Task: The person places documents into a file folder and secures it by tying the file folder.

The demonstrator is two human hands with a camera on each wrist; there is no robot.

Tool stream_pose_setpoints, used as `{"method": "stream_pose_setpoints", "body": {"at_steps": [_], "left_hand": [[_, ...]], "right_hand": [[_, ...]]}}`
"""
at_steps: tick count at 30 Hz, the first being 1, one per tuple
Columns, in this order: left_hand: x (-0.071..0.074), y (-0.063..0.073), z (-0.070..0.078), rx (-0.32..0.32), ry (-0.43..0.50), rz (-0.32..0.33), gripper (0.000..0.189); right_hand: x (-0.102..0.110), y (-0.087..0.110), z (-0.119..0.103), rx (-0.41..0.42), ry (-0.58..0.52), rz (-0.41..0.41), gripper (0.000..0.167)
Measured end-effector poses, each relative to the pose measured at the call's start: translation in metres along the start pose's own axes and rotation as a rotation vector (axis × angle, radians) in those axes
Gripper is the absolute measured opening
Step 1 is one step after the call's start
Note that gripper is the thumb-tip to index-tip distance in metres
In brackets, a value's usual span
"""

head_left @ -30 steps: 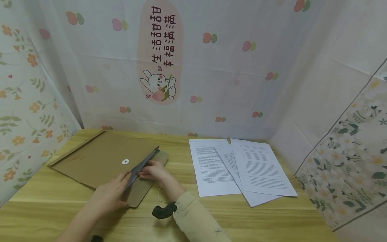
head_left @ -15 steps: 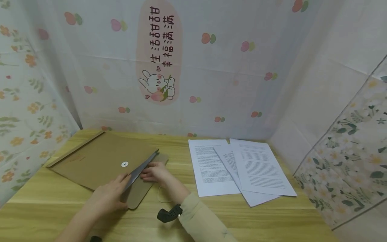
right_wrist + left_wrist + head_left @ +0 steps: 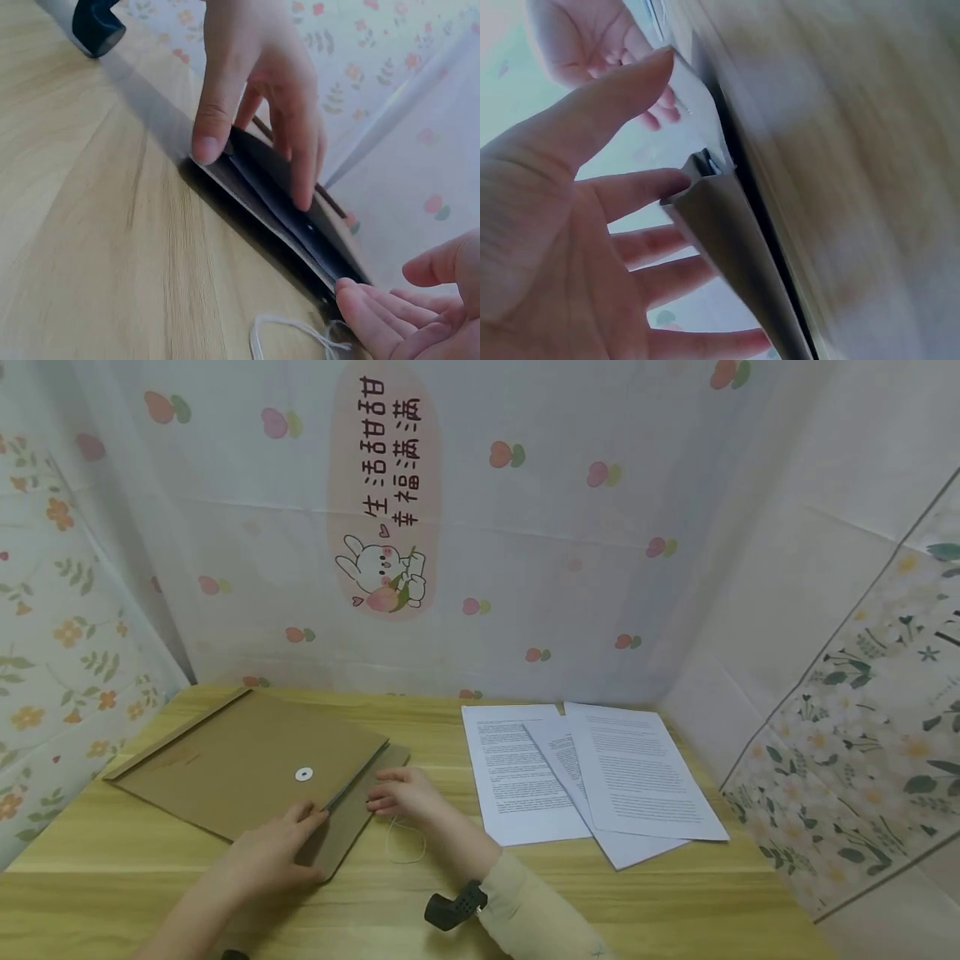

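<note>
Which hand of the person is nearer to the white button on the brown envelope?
Left. The left hand touches the brown envelope at its open edge, close to the white button; the right hand is farther from it, by the flap beyond that edge.

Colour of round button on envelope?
Small round button on the brown paper envelope: white, dark centre; best in head view.

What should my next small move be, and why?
Probably move the right grip toward the printed sheets: they lie on the table outside the folder, its flap is open, and the left grip touches the folder's edge.
</note>
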State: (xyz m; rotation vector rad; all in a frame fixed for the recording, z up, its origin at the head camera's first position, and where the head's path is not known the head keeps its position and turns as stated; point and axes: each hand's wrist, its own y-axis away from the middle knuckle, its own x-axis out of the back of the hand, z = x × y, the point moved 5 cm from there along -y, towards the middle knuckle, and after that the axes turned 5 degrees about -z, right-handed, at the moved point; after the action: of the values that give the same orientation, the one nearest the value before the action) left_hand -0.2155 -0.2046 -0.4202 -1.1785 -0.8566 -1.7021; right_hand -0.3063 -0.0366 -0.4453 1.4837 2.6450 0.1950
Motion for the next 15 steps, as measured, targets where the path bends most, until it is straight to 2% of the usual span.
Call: {"method": "stream_pose_setpoints", "body": {"at_steps": [4,7,11,15], "left_hand": [[-0.003,-0.003,-0.001,0.002,0.026,-0.018,0.075],[-0.002,-0.005,-0.001,-0.024,0.045,-0.016,0.069],[0.008,-0.009,0.004,-0.078,0.061,0.009,0.06],[0.019,-0.018,0.014,-0.102,0.092,0.052,0.052]], "right_hand": [[0.01,0.013,-0.004,0.024,0.03,0.011,0.038],[0.022,0.023,-0.008,0.033,0.063,0.016,0.039],[0.043,0.038,-0.017,0.04,0.106,0.043,0.04],[0.071,0.056,-0.025,0.057,0.19,0.077,0.039]]}}
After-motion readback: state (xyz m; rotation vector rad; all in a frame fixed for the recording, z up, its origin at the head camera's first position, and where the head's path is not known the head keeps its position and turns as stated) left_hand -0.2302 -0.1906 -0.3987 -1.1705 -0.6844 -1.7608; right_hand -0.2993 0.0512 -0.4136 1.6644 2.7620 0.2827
